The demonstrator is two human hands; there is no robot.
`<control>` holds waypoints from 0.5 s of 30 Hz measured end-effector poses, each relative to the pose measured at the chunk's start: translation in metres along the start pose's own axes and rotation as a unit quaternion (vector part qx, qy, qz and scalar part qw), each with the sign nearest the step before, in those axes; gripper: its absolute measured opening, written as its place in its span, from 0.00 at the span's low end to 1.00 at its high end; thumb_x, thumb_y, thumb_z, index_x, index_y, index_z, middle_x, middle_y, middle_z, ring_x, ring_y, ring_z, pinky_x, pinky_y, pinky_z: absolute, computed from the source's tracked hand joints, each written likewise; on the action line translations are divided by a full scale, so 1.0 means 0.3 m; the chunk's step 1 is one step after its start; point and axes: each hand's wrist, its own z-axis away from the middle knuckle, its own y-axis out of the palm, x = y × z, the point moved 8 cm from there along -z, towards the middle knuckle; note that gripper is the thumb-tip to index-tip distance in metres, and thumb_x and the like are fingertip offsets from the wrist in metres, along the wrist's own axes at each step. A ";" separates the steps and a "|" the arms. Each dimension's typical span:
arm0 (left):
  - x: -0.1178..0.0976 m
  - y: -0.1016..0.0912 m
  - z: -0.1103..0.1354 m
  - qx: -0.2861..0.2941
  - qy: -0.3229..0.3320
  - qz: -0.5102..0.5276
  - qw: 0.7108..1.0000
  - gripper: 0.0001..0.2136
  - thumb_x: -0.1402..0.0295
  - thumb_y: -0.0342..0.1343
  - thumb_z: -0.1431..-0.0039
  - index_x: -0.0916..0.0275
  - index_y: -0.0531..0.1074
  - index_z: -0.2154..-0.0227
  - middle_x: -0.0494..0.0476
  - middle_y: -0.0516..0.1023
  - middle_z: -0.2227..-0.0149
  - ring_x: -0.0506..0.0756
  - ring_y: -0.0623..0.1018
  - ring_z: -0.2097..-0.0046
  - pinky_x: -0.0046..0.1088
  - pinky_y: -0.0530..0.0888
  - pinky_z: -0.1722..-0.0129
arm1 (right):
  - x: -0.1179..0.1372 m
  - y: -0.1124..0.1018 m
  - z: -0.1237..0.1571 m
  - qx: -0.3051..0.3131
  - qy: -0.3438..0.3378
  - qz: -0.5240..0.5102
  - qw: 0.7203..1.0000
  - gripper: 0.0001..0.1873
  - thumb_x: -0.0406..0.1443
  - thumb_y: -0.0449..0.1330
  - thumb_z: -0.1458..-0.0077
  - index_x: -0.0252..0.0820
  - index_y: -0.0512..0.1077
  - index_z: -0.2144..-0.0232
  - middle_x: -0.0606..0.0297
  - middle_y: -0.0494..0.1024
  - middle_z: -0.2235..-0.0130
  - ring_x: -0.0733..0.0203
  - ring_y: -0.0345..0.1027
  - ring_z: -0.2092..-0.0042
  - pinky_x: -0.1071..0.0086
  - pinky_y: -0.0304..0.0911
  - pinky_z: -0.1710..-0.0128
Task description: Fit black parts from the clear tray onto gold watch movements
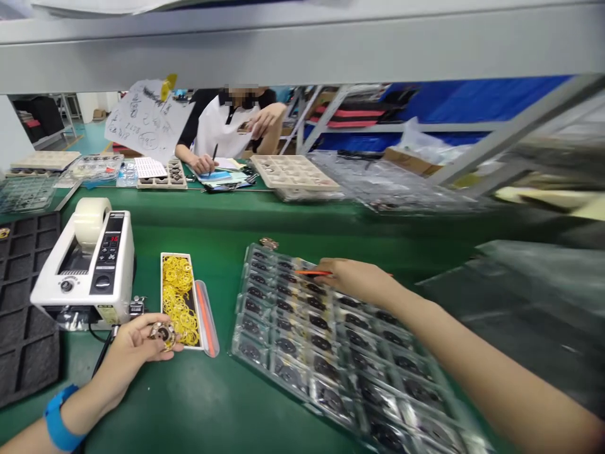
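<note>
My left hand [132, 343], with a blue band on the wrist, pinches a small round metal part [163, 334] that looks like a watch movement. It is held up beside the near end of a white box [201, 340] full of yellow rings [178, 296]. My right hand [354, 277] grips a thin orange stick-like tool [312, 273], its tip over the far part of a clear compartment tray [302, 403]. Dark round parts [321, 342] sit in the tray's pockets. Another small metal part [269, 243] lies just past the tray's far edge.
A white tape dispenser [85, 271] stands left, beside a black compartment tray [28, 315]. A narrow clear case [212, 334] lies along the ring box. Plastic sheeting [534, 328] is at right. Across the bench, a person [231, 126] holds a pen; a grey shelf beam [302, 57] crosses above.
</note>
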 end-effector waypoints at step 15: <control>-0.021 0.050 0.003 0.072 0.089 0.032 0.993 0.23 0.60 0.64 0.48 0.58 0.70 0.49 0.58 0.80 0.54 0.57 0.79 0.51 0.38 0.73 0.46 | 0.715 0.320 0.474 0.258 -0.041 -0.287 0.922 0.15 0.48 0.61 0.48 0.45 0.76 0.78 0.61 0.76 0.68 0.59 0.70 0.69 0.66 0.66 0.72</control>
